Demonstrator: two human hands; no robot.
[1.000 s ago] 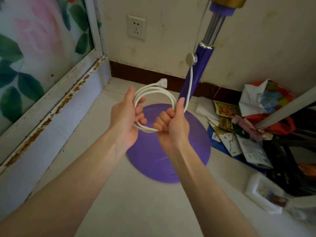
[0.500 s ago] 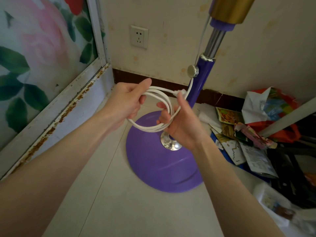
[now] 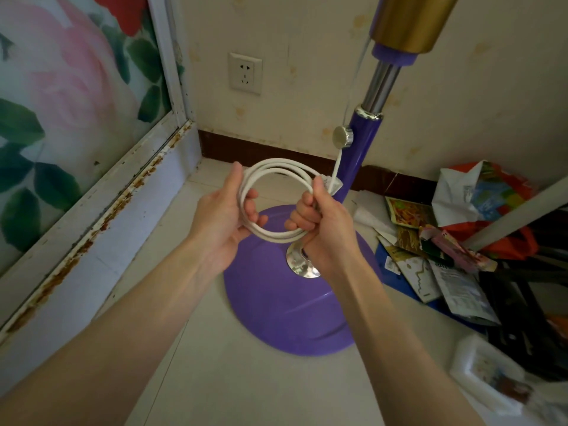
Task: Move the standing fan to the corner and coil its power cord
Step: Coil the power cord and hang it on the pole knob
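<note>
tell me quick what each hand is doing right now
Left hand: closed on the left side of the coiled power cord.
Right hand: closed on the coil's right side, by the plug.

The purple standing fan (image 3: pixel 307 302) stands on the pale tiled floor (image 3: pixel 246 379), near the corner where the back wall meets the flowered sliding panel (image 3: pixel 61 118) at the left. Above its round base, both hands hold the coiled white power cord (image 3: pixel 278 173): the left hand (image 3: pixel 221 219) on the left side, the right hand (image 3: pixel 322 229) on the right. The white wall socket (image 3: pixel 245 73) is behind, left of the pole. A pile of printed paper packets and bags (image 3: pixel 445 241) lies right of the base, along the back wall.
</note>
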